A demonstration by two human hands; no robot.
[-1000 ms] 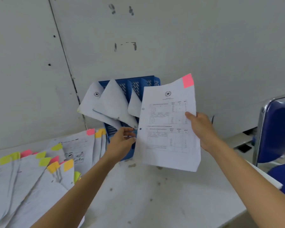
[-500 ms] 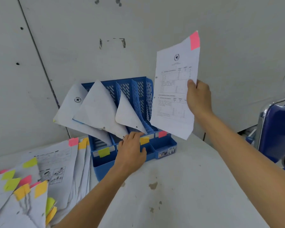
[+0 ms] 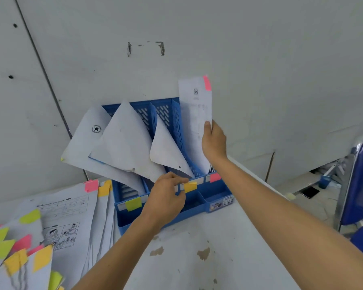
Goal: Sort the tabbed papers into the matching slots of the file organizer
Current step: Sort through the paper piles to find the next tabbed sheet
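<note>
Right hand (image 3: 214, 143) pinches pink-tabbed paper (image 3: 195, 114) | left hand (image 3: 166, 197) holds file organizer (image 3: 216, 194) steady | better keep it vertical, slide into pink-marked slot (image 3: 213, 177)

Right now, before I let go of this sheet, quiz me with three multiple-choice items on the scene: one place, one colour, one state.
1. Where is the lower end of the pink-tabbed paper?
A) on the floor
B) inside the rightmost slot of the blue organizer
C) flat on the table

2. What colour is the leftmost front label?
A) yellow-green
B) pink
C) black

3. What is the right hand doing?
A) lying flat on the table
B) hanging empty
C) gripping the paper's edge

Answers:
1 B: the sheet stands in the slot above the pink label.
2 A: that tag at the front left is yellow-green.
3 C: thumb and fingers close on the sheet's right edge.
</note>
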